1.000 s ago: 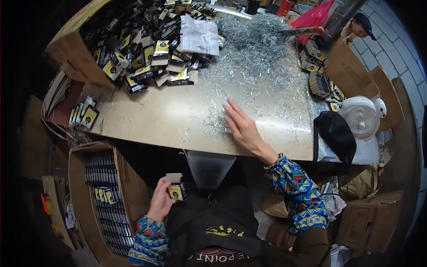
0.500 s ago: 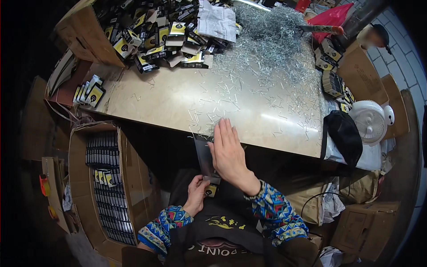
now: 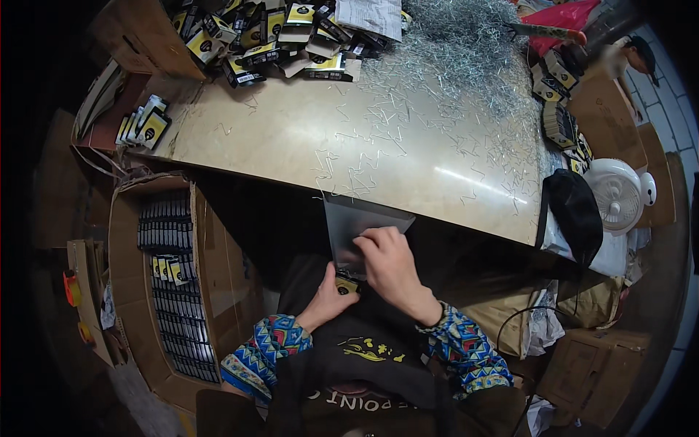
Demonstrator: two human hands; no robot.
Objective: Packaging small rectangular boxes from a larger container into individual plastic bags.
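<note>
Nearest you, your left hand [image 3: 324,306] grasps the small black-and-yellow box [image 3: 347,285], thumb up along its side, the box lying just right of that thumb at the foot of the translucent chute [image 3: 348,222]; whether box and chute touch, you cannot tell from here. Your right hand [image 3: 395,269] is just right of the box and a little above it, fingers bent in over the chute; whether they pinch anything is hidden. If your left hand tilts or drifts from under the chute, metal pieces coming down could miss the box and drop past your lap. If your curled right fingers crowd the chute, pieces could jam there, and their ends might prick you. Well left of your left hand, a carton [image 3: 224,288] holds rows of packed boxes. Beyond both hands is the surface [image 3: 255,153], with bent metal pieces [image 3: 354,180] strewn at its edge above the chute; a knock there could send strays over. Farther off are the heaped loose boxes [image 3: 298,40] and, to their right, the big metal heap [image 3: 466,62].
</note>
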